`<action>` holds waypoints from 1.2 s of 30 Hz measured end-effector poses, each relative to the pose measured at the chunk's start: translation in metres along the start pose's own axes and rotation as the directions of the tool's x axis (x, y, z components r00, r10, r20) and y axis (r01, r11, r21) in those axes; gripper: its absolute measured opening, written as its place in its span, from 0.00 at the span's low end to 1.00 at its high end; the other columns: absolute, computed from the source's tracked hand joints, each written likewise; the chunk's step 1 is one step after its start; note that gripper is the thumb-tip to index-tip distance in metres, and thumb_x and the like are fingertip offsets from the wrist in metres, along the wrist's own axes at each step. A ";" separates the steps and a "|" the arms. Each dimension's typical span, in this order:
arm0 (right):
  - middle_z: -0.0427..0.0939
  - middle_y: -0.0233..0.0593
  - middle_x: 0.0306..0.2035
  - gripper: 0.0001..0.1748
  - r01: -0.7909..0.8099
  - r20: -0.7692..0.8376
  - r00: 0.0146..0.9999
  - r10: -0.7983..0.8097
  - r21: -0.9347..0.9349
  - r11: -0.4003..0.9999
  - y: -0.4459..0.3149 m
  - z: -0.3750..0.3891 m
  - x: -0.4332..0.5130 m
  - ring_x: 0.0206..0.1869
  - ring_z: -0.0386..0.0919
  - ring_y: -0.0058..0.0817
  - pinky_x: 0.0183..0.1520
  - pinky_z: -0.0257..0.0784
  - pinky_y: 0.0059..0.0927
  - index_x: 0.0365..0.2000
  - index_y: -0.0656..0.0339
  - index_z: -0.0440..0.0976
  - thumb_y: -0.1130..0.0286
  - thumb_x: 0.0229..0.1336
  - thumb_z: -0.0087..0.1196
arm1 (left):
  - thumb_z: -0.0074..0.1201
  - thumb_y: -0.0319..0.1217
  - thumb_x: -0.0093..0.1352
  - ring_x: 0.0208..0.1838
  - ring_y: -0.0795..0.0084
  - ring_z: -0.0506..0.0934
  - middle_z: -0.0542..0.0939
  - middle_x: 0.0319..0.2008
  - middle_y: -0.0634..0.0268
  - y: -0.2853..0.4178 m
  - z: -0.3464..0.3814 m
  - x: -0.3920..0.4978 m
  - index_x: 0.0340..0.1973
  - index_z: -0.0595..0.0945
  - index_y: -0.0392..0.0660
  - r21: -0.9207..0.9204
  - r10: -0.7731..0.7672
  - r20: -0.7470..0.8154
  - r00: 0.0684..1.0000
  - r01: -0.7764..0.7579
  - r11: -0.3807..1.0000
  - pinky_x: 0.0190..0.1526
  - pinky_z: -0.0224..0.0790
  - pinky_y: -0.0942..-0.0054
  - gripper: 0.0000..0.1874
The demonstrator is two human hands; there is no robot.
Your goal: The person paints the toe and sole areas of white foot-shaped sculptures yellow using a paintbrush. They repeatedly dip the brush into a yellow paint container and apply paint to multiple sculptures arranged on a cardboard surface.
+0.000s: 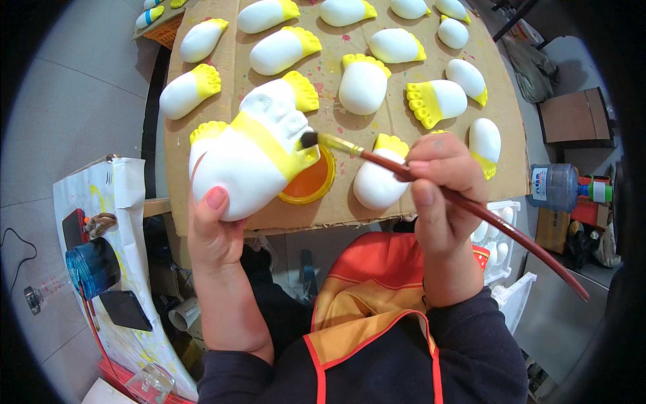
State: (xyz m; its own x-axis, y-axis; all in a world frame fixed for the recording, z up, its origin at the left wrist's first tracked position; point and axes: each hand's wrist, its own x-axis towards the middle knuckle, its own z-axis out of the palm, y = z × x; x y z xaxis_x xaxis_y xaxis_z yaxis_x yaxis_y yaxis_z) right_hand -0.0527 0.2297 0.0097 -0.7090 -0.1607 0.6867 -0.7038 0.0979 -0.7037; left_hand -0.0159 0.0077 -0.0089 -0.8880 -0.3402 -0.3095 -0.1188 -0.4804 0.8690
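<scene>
My left hand grips a large white foot-shaped piece from below, thumb on its rounded heel. A yellow painted band crosses it below the toes. The toe at its right edge is yellow, while the other toes are white with a moulded pattern. A paintbrush with a long red-brown handle is pinched in my right hand. Its dark bristles rest at the yellow toe. Partly hidden beneath the held piece stands a yellow-rimmed container of orange-yellow paint.
Several white foot-shaped pieces with yellow toes lie on a paint-spotted cardboard sheet. A side table at left carries a dark blue jar and a phone. White plastic racks and a water bottle are at right.
</scene>
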 end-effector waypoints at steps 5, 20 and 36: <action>0.72 0.42 0.25 0.05 0.022 0.073 0.997 -0.031 0.117 0.993 -0.002 -0.001 0.003 0.26 0.70 0.31 0.31 0.65 0.28 0.27 0.64 0.70 0.78 0.46 0.53 | 0.62 0.48 0.46 0.44 0.65 0.76 0.75 0.43 0.58 0.001 -0.002 0.000 0.51 0.67 0.40 0.000 -0.026 0.042 0.999 0.026 1.000 0.36 0.75 0.74 0.41; 0.70 0.37 0.25 0.03 -0.282 0.002 0.958 0.285 0.151 0.947 -0.008 0.000 0.005 0.26 0.68 0.21 0.30 0.62 0.20 0.27 0.65 0.68 0.76 0.52 0.50 | 0.69 0.40 0.42 0.47 0.67 0.73 0.73 0.43 0.59 0.023 -0.024 0.010 0.51 0.68 0.38 0.164 0.337 0.150 0.930 -0.359 0.919 0.51 0.65 0.69 0.42; 0.69 0.35 0.22 0.05 -0.387 0.181 0.903 0.389 -0.045 0.921 -0.004 0.016 0.002 0.25 0.65 0.20 0.30 0.60 0.19 0.25 0.66 0.67 0.75 0.53 0.49 | 0.69 0.34 0.44 0.48 0.67 0.73 0.74 0.44 0.60 0.022 -0.025 0.008 0.52 0.66 0.41 0.113 0.336 0.212 0.918 -0.364 0.924 0.49 0.67 0.69 0.41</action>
State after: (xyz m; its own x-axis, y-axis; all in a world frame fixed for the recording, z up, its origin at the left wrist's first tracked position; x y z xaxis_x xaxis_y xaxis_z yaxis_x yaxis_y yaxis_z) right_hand -0.0511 0.2132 0.0108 -0.9058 -0.2849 0.3138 -0.3757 0.1970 -0.9056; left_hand -0.0142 -0.0263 -0.0018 -0.9492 -0.3017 0.0896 0.1632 -0.2287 0.9597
